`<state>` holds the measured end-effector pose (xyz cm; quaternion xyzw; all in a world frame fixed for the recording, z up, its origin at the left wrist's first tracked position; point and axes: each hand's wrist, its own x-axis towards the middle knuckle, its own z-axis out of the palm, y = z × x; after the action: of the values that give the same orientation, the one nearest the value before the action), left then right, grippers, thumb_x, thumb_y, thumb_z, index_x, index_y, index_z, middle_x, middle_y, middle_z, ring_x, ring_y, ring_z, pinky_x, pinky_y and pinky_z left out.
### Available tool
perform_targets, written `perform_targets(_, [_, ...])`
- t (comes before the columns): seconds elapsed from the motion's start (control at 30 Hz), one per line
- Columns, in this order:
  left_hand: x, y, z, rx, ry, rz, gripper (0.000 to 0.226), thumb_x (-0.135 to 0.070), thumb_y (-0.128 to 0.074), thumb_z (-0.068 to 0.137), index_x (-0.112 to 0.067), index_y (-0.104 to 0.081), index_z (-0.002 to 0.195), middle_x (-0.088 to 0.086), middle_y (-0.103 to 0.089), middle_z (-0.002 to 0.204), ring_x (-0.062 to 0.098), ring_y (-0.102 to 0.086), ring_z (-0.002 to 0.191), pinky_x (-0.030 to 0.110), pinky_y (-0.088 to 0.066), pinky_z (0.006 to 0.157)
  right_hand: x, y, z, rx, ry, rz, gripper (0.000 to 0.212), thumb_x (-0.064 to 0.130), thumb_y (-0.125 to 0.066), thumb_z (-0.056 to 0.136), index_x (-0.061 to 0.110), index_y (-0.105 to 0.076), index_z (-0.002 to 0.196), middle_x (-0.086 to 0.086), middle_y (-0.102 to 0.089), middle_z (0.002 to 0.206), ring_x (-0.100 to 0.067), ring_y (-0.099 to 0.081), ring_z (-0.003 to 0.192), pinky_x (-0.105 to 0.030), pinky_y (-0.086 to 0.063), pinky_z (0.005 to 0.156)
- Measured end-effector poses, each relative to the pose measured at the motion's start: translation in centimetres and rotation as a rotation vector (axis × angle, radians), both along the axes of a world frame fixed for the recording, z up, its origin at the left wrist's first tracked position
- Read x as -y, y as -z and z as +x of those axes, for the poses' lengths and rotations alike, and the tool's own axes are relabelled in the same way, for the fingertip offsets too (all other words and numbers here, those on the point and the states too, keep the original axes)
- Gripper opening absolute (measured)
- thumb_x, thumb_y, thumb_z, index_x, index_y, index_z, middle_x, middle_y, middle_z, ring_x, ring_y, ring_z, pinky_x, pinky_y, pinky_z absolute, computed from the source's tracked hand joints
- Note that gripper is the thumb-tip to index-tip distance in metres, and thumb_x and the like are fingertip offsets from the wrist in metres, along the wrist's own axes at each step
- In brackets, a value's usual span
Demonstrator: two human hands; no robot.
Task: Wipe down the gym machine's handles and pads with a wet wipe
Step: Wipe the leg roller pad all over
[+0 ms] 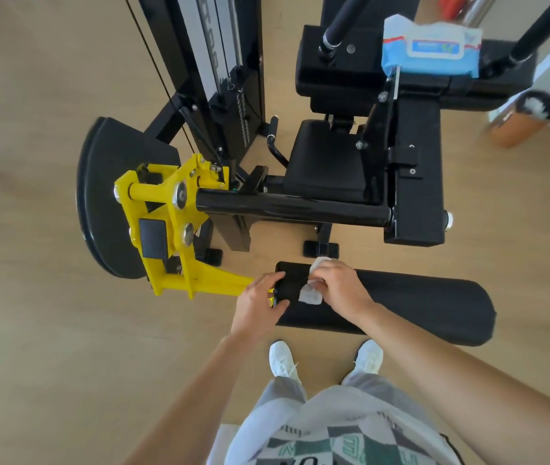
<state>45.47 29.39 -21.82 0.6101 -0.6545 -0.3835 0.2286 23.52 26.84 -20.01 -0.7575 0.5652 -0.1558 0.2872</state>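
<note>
A long black roller pad (pixel 411 303) lies across the lower middle, fixed at its left end to a yellow arm (pixel 179 256) of the gym machine. My left hand (pixel 260 305) grips the pad's left end, fingers curled round it. My right hand (pixel 340 285) holds a crumpled white wet wipe (pixel 310 293) against the top of the pad near that end. The machine's black seat (pixel 323 162) and back pad (pixel 414 176) sit behind. A blue pack of wipes (pixel 431 48) rests on the upper pad at the top right.
The weight stack and cables (pixel 219 62) rise at the top middle. A black curved guard (pixel 105 196) stands at the left. An orange bin (pixel 525 119) sits on the wooden floor at the right. My white shoes (pixel 283 360) stand just below the roller pad.
</note>
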Motion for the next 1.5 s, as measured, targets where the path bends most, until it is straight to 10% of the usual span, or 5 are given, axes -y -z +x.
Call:
perform_targets(0.73, [1.6,1.3,-0.9,-0.021,-0.064,0.087,0.043,-0.021,-0.070,0.097,-0.023,-0.063,0.140,-0.009,-0.059,0.145,0.019,-0.055,0.127,0.037,-0.047,0.109,-5.0,1.8,-5.0,-0.179,0.332,-0.179,0.014,0.007,-0.077,0.087,0.008,-0.077,0.101,-0.006,-0.072,0.109,-0.028,-0.062,0.109,-0.045,-0.054,0.093])
perform_targets(1.0, [2.2,1.5,-1.3,0.002,-0.120,0.105,0.039,-0.025,-0.072,0.095,-0.024,-0.067,0.134,-0.011,-0.067,0.132,0.018,-0.064,0.097,0.039,-0.058,0.088,-3.7,2.1,2.3,-0.112,-0.098,-0.259,0.046,0.001,-0.088,0.072,0.004,-0.074,0.116,-0.011,-0.073,0.122,-0.028,-0.068,0.118,-0.043,-0.057,0.099])
perform_targets(1.27, [3.5,-0.6,-2.5,0.040,-0.199,0.182,0.034,-0.031,-0.065,0.100,-0.022,-0.069,0.133,-0.005,-0.069,0.129,0.017,-0.066,0.111,0.031,-0.056,0.092,-3.8,2.8,-4.9,-0.246,0.205,-0.139,0.045,0.035,-0.051,0.101,0.010,-0.061,0.137,-0.008,-0.064,0.139,-0.026,-0.057,0.134,-0.045,-0.045,0.112])
perform_targets(1.5, [3.7,-0.9,-2.9,0.183,-0.065,-0.046,0.027,-0.012,-0.069,0.094,-0.019,-0.074,0.120,-0.003,-0.072,0.120,0.020,-0.061,0.112,0.036,-0.053,0.095,-3.1,0.7,-0.4,-0.084,0.021,-0.025,0.048,0.019,-0.066,0.097,0.017,-0.053,0.142,-0.004,-0.061,0.139,-0.025,-0.058,0.127,-0.040,-0.047,0.109])
